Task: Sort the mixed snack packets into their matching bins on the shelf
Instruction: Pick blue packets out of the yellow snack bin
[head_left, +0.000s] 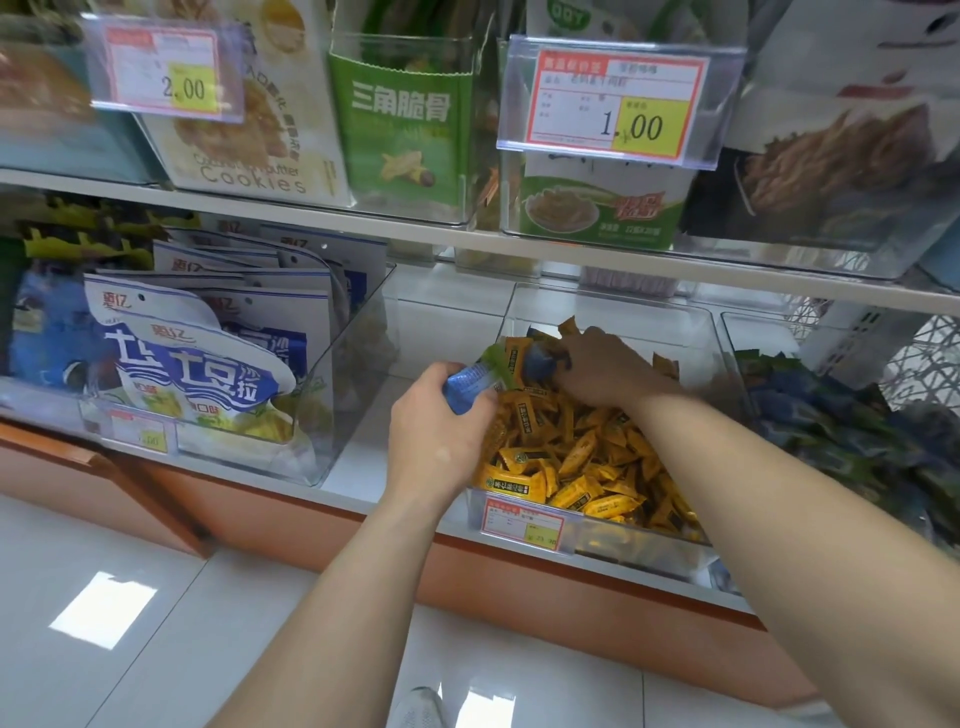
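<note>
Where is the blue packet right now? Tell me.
In the head view, the blue packet is gripped in the left hand, just left of centre, over the left rim of the bin of yellow packets.

Clear glossy plastic bin, shiny foil yellow packets
</note>
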